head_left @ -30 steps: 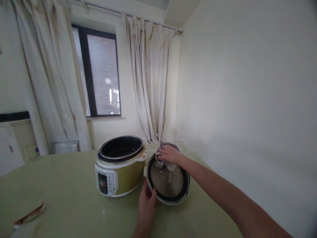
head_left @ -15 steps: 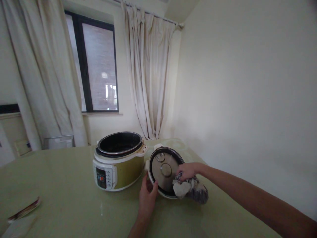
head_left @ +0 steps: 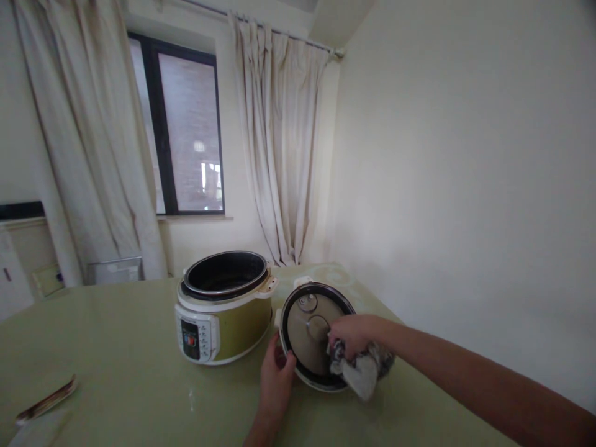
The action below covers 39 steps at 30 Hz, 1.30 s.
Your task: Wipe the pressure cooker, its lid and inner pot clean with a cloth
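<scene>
A pressure cooker lid is tipped up on the table with its metal inner face toward me. My left hand grips its lower left rim between thumb and fingers. Closed around a bunched grey and white cloth, my right hand presses against the right side of the lid's inner face. The cloth hangs over the lid's lower right rim. Left of the lid stands the green and white electric pressure cooker, uncovered, a dark inner pot showing inside and a control panel on its front.
The pale green table has a glossy top. A thin brownish, long item lies at its left front. Behind the table are a window, curtains and a plain wall on the right.
My right hand and the cloth have shifted slightly down and inward over the lid, and the cloth's loose end hangs differently. The lid has moved a little right and down. My left hand still holds the rim.
</scene>
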Each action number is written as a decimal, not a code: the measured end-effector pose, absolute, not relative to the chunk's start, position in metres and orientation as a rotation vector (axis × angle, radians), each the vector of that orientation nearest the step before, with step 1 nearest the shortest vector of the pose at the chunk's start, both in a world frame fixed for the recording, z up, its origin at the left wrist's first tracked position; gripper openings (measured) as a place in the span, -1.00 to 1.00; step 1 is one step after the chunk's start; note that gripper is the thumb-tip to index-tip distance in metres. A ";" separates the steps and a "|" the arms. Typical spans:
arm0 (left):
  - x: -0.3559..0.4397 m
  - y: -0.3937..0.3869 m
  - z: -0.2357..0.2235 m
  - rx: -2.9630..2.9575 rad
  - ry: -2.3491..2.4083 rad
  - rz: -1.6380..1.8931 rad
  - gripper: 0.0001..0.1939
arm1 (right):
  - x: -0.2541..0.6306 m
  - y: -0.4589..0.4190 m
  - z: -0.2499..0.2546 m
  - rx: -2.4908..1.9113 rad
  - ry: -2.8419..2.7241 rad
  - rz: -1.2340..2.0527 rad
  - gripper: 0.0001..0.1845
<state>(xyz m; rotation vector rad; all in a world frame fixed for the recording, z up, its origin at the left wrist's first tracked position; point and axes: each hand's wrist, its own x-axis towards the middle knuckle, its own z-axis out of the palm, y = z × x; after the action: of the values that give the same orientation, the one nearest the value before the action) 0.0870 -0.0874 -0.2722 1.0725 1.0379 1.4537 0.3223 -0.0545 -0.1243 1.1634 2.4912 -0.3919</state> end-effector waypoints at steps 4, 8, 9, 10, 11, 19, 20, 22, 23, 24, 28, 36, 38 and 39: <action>0.088 -0.087 -0.267 1.019 1.022 1.422 -0.09 | 0.333 -0.045 -0.099 1.126 2.607 0.482 -0.86; 0.088 -0.086 -0.269 1.053 0.995 1.435 -0.16 | 0.300 -0.031 -0.087 0.909 2.753 0.756 -0.87; 0.088 -0.085 -0.271 1.060 0.988 1.445 -0.16 | 0.287 -0.029 -0.086 0.850 2.788 0.751 -0.82; 0.088 -0.085 -0.272 1.060 0.981 1.455 -0.16 | 0.275 -0.027 -0.086 0.786 2.820 0.745 -0.78; 0.089 -0.084 -0.273 1.054 0.978 1.464 -0.15 | 0.265 -0.025 -0.087 0.735 2.844 0.740 -0.74; 0.088 -0.081 -0.269 0.928 1.021 1.470 -0.21 | 0.280 -0.010 -0.097 1.185 2.709 0.707 -0.73; 0.089 -0.082 -0.267 0.889 1.025 1.453 -0.18 | 0.290 -0.010 -0.096 1.260 2.664 0.696 -0.74; 0.090 -0.083 -0.264 0.825 1.016 1.434 -0.17 | 0.305 -0.015 -0.093 1.383 2.569 0.638 -0.74; 0.091 -0.084 -0.262 0.794 1.009 1.427 -0.17 | 0.311 -0.019 -0.092 1.440 2.519 0.585 -0.72; 0.091 -0.085 -0.260 0.768 0.997 1.420 -0.16 | 0.314 -0.024 -0.091 1.483 2.469 0.512 -0.71; 0.091 -0.090 -0.251 0.717 0.972 1.389 -0.08 | 0.307 -0.043 -0.093 1.399 2.404 0.072 -0.67; 0.089 -0.087 -0.260 0.843 0.908 1.395 0.03 | 0.249 -0.053 -0.128 1.270 2.952 -0.310 -0.59; 0.088 -0.085 -0.263 0.950 0.946 1.440 -0.12 | 0.239 -0.050 -0.134 1.448 3.093 -0.322 -0.58; 0.087 -0.084 -0.264 1.011 0.982 1.467 -0.20 | 0.235 -0.049 -0.135 1.514 3.145 -0.351 -0.58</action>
<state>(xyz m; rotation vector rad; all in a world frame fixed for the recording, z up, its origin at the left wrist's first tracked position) 0.0873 -0.0844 -0.2644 1.0106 0.9823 1.4666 0.2349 -0.0487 -0.1355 1.5145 3.1448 -0.3511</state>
